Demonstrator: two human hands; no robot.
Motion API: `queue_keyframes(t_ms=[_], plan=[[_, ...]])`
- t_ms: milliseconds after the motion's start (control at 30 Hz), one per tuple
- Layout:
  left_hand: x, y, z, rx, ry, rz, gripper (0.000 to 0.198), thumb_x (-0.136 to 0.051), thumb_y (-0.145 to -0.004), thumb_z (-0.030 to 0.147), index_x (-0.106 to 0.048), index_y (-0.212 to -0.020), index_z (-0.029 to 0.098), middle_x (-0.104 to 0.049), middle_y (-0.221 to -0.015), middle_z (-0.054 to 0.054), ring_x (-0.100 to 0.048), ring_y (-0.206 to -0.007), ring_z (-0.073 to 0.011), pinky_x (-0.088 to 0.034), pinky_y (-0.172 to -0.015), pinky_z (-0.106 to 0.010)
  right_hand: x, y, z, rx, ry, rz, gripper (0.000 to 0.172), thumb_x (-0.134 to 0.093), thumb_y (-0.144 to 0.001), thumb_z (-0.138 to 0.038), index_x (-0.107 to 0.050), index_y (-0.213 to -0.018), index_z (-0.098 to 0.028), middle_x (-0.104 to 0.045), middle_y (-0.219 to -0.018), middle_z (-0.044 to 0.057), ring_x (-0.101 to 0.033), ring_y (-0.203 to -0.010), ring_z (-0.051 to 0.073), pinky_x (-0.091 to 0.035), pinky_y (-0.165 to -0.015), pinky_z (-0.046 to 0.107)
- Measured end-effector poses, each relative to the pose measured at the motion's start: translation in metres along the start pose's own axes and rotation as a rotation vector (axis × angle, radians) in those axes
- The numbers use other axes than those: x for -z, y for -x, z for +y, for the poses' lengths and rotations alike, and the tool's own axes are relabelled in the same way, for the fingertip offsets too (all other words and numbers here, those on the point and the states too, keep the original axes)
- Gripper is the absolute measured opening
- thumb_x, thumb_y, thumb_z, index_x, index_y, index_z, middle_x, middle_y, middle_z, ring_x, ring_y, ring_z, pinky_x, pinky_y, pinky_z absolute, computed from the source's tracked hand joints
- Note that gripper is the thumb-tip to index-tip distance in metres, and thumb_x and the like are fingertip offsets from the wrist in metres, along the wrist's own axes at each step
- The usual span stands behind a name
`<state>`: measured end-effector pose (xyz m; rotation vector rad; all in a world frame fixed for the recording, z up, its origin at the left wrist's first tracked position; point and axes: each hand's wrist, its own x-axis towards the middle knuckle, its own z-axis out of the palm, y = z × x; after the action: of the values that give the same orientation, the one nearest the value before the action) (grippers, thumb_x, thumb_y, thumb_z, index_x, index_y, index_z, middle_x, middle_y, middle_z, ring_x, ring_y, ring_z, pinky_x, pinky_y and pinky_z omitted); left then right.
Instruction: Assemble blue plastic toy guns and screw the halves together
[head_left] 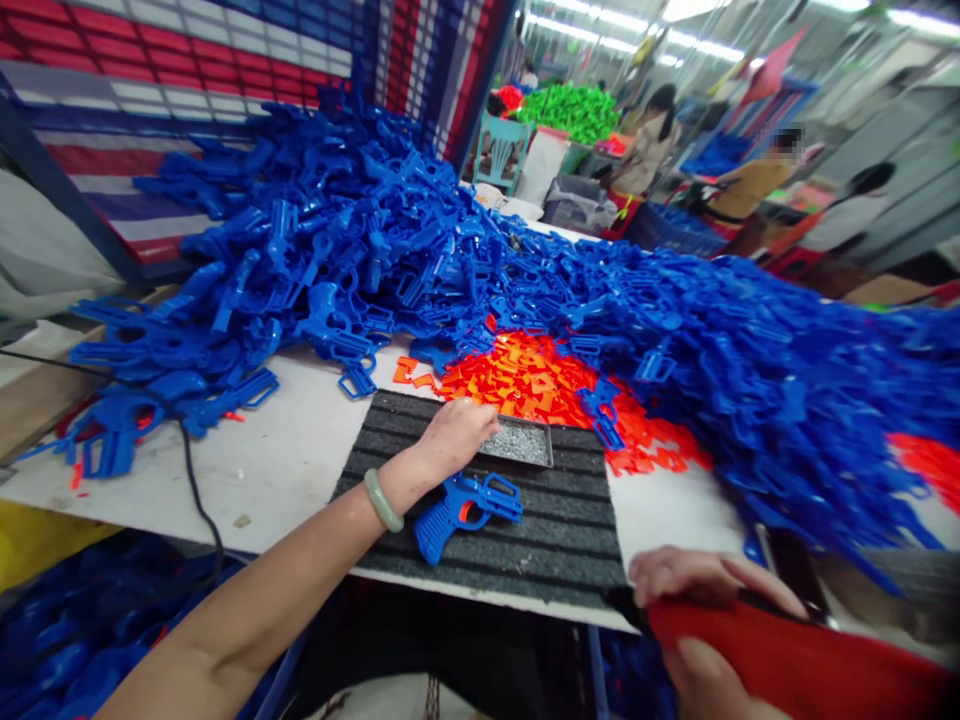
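My left hand (459,437), with a pale green bangle on its wrist, reaches over the left end of a shallow metal tray (551,447) of small silvery pieces (517,440). Its fingers are closed in a pinch, and what they hold, if anything, is hidden. Just below lies a blue toy gun half (457,510) with an orange trigger piece, on a dark ribbed mat (555,550). At the lower right, my right hand (694,578) is wrapped round a red tool with a black front end (780,655), blurred and partly out of view.
Large heaps of blue toy gun parts (360,220) cover the table's back and right. Behind the tray spreads a pile of orange pieces (536,375). A black cable (187,460) crosses the left side. Several people sit in the background, one in yellow (754,188).
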<state>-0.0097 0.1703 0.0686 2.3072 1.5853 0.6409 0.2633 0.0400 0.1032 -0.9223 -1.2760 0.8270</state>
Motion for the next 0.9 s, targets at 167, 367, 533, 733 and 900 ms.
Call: queue_keyframes(t_ms=[167, 367, 533, 733, 900], plan=[[0.010, 0.033, 0.012, -0.063, 0.158, 0.011, 0.015, -0.058, -0.091, 0.016, -0.071, -0.095, 0.021, -0.073, -0.090, 0.002, -0.065, -0.082, -0.0110, -0.048, -0.077, -0.021, -0.063, -0.026, 0.015, 0.099, -0.186, 0.060, 0.048, -0.067, -0.082, -0.030, -0.046, -0.125, -0.028, -0.062, -0.070, -0.004, -0.056, -0.053, 0.015, -0.049, -0.054, 0.034], [0.001, 0.084, 0.026, -0.275, 0.104, 0.092, 0.017, -0.057, -0.094, 0.025, -0.067, -0.081, 0.019, -0.069, -0.079, 0.000, -0.060, -0.083, -0.0173, -0.045, -0.079, -0.030, -0.094, -0.034, 0.036, 0.159, -0.286, 0.064, 0.043, -0.065, -0.083, -0.031, -0.046, -0.121, -0.026, -0.058, -0.066, -0.007, -0.055, -0.050, 0.014, -0.051, -0.056, 0.034], [-0.011, 0.100, 0.030, -0.369, 0.115, 0.161, 0.019, -0.046, -0.099, 0.020, -0.065, -0.096, 0.019, -0.071, -0.087, -0.001, -0.062, -0.090, -0.0160, -0.045, -0.082, -0.030, -0.100, -0.032, 0.043, 0.165, -0.290, 0.049, 0.038, -0.064, -0.084, -0.029, -0.046, -0.118, -0.026, -0.058, -0.067, -0.007, -0.055, -0.050, 0.013, -0.050, -0.056, 0.033], [-0.023, 0.099, 0.026, -0.447, 0.072, 0.161, 0.027, -0.037, -0.102, 0.020, -0.062, -0.111, 0.021, -0.074, -0.104, 0.000, -0.061, -0.114, -0.0168, -0.034, -0.110, -0.041, -0.102, -0.033, 0.047, 0.086, -0.253, 0.040, 0.033, -0.061, -0.085, -0.021, -0.044, -0.113, -0.025, -0.057, -0.064, -0.009, -0.055, -0.050, 0.013, -0.051, -0.056, 0.033], [-0.029, 0.103, 0.025, -0.372, 0.126, 0.072, 0.031, -0.033, -0.102, 0.018, -0.061, -0.115, 0.019, -0.073, -0.108, -0.003, -0.062, -0.116, -0.0151, -0.028, -0.117, -0.044, -0.103, -0.033, 0.050, 0.060, -0.191, 0.003, 0.024, -0.060, -0.085, -0.022, -0.042, -0.102, -0.024, -0.056, -0.061, -0.010, -0.056, -0.049, 0.014, -0.051, -0.055, 0.034]])
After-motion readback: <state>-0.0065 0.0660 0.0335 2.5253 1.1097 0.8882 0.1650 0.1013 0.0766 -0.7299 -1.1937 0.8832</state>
